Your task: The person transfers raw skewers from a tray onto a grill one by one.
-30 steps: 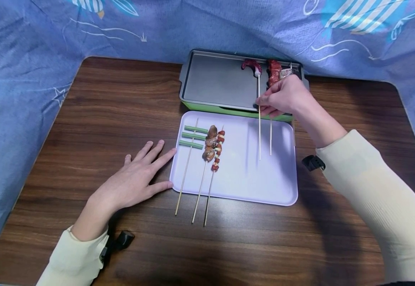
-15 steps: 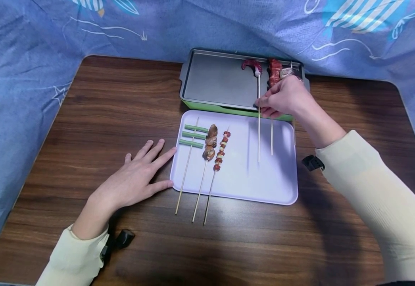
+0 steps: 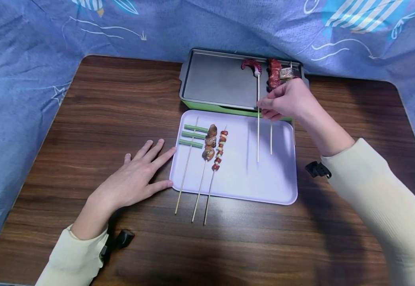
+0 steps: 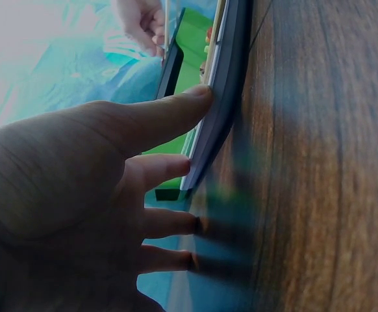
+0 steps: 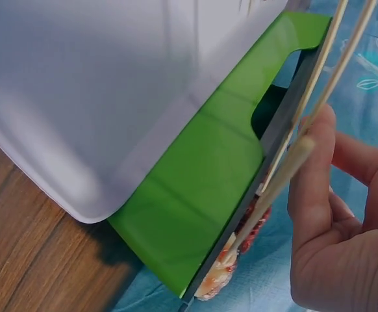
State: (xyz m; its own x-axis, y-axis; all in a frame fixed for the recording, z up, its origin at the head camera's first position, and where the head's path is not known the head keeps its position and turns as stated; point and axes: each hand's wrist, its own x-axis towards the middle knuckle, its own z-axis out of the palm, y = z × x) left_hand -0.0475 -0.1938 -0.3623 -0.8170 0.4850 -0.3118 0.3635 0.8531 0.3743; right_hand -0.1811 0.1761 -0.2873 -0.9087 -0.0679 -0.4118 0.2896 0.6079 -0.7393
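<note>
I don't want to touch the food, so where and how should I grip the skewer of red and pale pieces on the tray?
Probably pinch the skewer by its bare stick end, coming from the person's side of the tray: that end juts past the near rim, while the pieces sit toward the far end.

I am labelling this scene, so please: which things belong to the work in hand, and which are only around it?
Likely in the work:
right hand, pinching the tentacle skewer
grill, red skewer, silvery skewer
left hand, touching the tray
green skewer, brown skewer, slim skewer

Only around:
table, cloth, wrist cameras
</note>
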